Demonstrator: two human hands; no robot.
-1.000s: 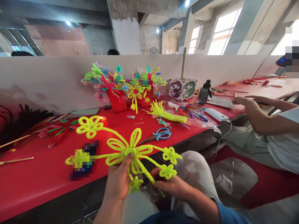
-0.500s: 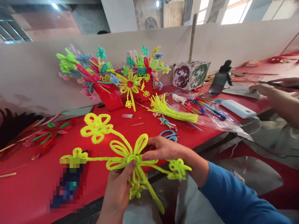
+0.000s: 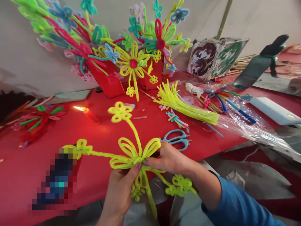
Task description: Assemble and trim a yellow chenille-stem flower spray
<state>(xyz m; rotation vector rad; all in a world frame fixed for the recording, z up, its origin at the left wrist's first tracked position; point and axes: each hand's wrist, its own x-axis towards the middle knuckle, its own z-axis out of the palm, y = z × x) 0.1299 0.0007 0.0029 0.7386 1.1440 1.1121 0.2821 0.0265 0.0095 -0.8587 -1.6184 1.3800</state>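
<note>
Two hands, left (image 3: 119,191) and right (image 3: 171,158), pinch the centre of a fuzzy yellow wire flower (image 3: 138,160) at lower centre, seemingly light, bendable, best held at that hub.

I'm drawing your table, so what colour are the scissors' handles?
The scissors' handles are greyish blue, clearest in the head view.

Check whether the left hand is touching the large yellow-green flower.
Touching. The head view shows the left hand gripping the large yellow-green flower, its thumb at the flower's centre.
</note>
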